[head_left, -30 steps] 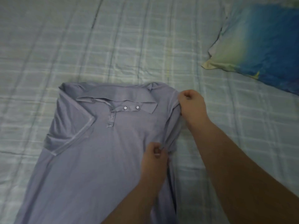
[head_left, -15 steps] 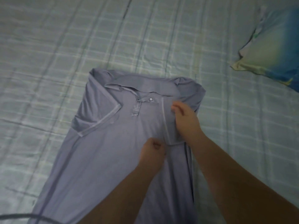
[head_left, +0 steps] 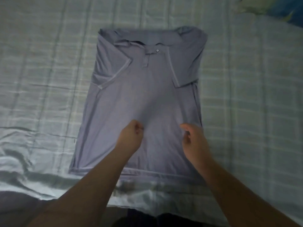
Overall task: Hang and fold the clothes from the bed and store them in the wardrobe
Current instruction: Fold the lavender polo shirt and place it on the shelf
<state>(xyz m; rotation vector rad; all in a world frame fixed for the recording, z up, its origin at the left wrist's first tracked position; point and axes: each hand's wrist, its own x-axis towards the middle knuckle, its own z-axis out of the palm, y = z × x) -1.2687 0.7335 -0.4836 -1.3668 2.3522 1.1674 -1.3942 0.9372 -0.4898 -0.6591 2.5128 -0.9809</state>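
Now the left hand (head_left: 130, 136) is hovering over the lower half of the polo shirt (head_left: 144, 99) with its fingers tucked in. Motion blur is hiding whether it is pinching any cloth. The right hand (head_left: 194, 139) is hanging just beside it, fingers loosely curled and gripping nothing. Both forearms are crossing over the hem (head_left: 155, 174) and covering parts of it. Around the shirt, the checked bed sheet (head_left: 49, 76) is lying wrinkled, and a blue pillow (head_left: 278, 7) is showing in the far right corner.

Half a second ago both hands were up near the collar (head_left: 147, 39), pinching the right-side sleeve (head_left: 185, 63). That sleeve is now lying folded inward across the chest, and the hands are sitting lower down.

The shirt is lying flat, front up. Its long axis is running straight away from the person, with the collar at the far end and the hem near the bed's edge.
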